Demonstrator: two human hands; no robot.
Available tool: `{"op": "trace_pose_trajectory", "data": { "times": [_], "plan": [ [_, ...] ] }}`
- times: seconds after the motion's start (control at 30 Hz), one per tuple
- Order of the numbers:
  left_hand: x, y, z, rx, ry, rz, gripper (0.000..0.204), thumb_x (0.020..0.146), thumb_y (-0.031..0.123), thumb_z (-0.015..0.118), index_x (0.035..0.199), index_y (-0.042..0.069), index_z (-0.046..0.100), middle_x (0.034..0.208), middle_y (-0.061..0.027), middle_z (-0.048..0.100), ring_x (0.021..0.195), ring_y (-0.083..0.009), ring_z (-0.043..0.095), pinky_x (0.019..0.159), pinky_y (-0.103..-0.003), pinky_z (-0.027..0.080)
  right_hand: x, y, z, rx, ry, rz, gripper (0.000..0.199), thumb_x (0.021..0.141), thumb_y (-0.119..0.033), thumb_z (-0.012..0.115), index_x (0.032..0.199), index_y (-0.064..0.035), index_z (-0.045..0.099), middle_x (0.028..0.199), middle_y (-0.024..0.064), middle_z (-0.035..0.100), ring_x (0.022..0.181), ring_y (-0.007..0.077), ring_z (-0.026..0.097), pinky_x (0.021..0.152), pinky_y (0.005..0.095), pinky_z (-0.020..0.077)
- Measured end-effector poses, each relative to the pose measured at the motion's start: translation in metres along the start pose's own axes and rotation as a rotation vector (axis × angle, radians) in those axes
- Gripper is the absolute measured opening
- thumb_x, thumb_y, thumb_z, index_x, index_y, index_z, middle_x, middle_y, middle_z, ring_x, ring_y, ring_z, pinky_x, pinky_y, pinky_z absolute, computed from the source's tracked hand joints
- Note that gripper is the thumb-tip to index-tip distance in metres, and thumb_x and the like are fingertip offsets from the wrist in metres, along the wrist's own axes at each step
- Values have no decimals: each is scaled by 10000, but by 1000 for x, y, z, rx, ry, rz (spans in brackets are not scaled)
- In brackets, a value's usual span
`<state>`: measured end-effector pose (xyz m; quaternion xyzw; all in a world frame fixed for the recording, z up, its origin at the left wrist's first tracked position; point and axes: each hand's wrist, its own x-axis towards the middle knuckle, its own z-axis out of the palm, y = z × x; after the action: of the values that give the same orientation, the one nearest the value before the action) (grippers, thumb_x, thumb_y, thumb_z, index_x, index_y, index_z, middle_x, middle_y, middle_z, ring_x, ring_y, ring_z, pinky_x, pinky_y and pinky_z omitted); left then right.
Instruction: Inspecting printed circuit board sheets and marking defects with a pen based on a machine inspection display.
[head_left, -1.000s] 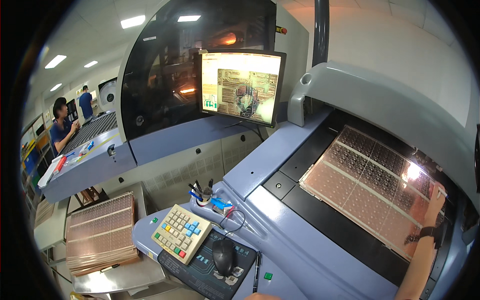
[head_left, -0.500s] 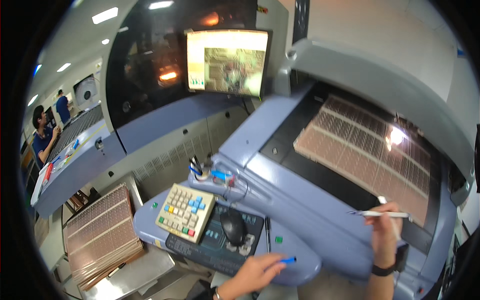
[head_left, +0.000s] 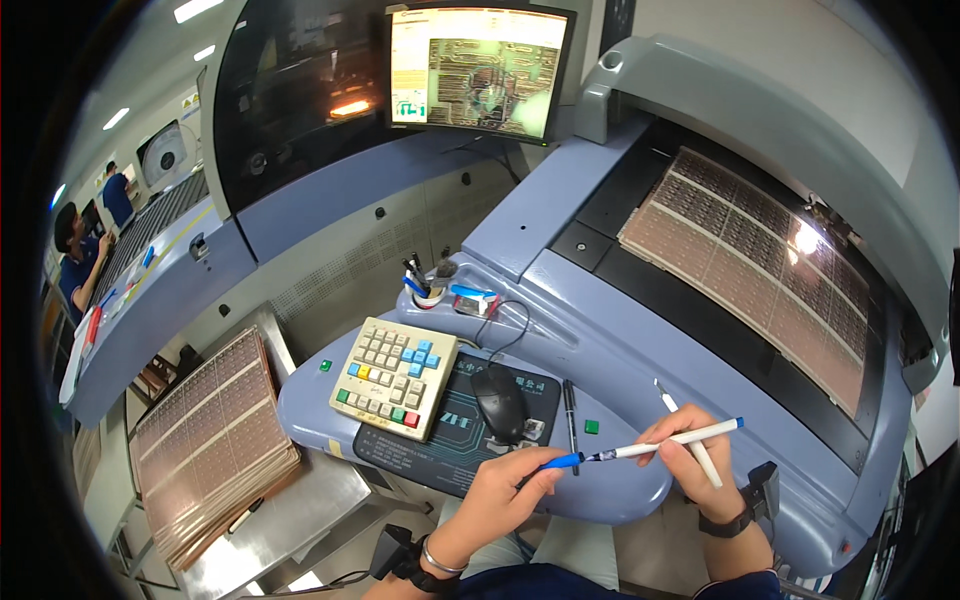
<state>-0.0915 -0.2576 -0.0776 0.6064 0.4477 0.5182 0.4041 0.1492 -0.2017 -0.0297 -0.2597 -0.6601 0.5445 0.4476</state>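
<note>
Two hands on marker, cup holding pens

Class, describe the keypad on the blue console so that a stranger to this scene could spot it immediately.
Start at the rounded blue console shelf below the monitor. On it, just left of the black mouse and its dark mat, lies the keypad. It is the only cream-coloured block there, studded with pale keys plus a few blue, green, yellow and red ones.

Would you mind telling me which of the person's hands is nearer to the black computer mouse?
Left. The left hand sits just below the mouse, pinching the blue cap end of a pen. The right hand holds that pen farther off, to the mouse's right.
</note>
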Motion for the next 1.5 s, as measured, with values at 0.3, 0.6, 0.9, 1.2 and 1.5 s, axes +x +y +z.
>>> {"op": "trace_pose_trajectory", "data": {
  "times": [0.3, 0.6, 0.9, 1.2, 1.5],
  "plan": [
    [14, -11, -9, 288, -73, 261, 175, 880, 88, 666, 1047, 40, 687, 747, -74, 633, 653, -214, 613, 621, -309, 489, 7, -2, 0, -137, 29, 139, 98, 916, -77, 641, 949, 16, 642, 896, 116, 708, 793, 138, 675, 697, 251, 524],
    [-6, -32, -3, 312, -95, 186, 199, 895, 186, 666, 1023, 33, 669, 844, -108, 671, 738, -300, 644, 637, -358, 513, -4, 35, 28, -198, -72, -124, 71, 927, -45, 632, 961, 15, 618, 971, 198, 700, 892, 210, 683, 771, 317, 553],
    [-6, -37, -104, 590, 503, 308, 137, 875, 83, 651, 997, 62, 711, 831, -114, 681, 716, -313, 636, 662, -389, 521, 12, 57, 4, -94, 91, -242, 77, 957, 8, 546, 1011, 32, 595, 1126, 263, 656, 947, 256, 685, 803, 341, 573],
    [-35, -114, -246, 1035, 771, 50, 176, 869, 78, 626, 1029, 71, 699, 1122, -148, 632, 1082, -329, 575, 950, -431, 442, -8, 112, -26, -854, -131, -152, 255, 708, 125, 653, 916, -21, 662, 1244, 240, 623, 1019, 361, 660, 828, 388, 540],
    [-15, -115, -245, 1195, 660, -132, 164, 879, 179, 639, 1027, 124, 681, 1206, -96, 606, 1152, -313, 535, 1018, -468, 359, -2, 101, -17, -913, -133, -211, 255, 727, 103, 663, 938, -40, 681, 1225, 203, 636, 1042, 343, 658, 874, 395, 539]
  ]
}}
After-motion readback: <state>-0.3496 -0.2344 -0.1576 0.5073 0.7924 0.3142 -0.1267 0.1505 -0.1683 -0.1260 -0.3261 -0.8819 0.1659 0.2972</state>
